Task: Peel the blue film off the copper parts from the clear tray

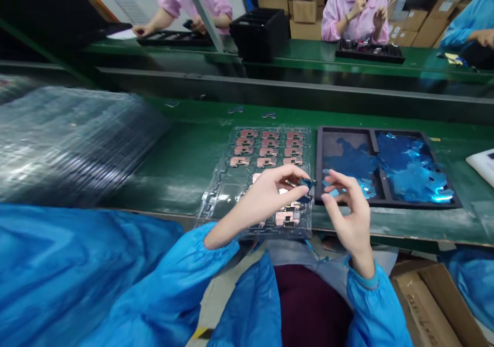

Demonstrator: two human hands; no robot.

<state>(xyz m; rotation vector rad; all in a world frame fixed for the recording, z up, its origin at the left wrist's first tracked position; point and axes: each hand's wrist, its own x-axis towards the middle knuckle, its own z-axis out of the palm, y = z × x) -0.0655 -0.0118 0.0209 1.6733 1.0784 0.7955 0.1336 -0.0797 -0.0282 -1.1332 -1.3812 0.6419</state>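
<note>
Between the thumb and fingers of my left hand [272, 195] is a small dark-blue flat part [307, 183], its exact kind not clear. That hand is over a clear plastic tray [219, 193], where rows of small copper-coloured plates [267, 152] lie in the pockets; my hand and wrist hide some of them. Just to the right, my right hand [349, 208] is apart from the part, thumb and fingers curved with a gap between them and nothing visible inside. Beyond it stands a black two-compartment tray [380, 172] with shiny blue film pieces [411, 167].
A large stack of clear plastic trays [73, 141] stands at the left. Two small dark parts [269, 115] lie behind the plate tray. Across the green bench [181, 151], people in pink and blue sleeves work beside black trays [370, 51]. A cardboard box [436, 300] is below right.
</note>
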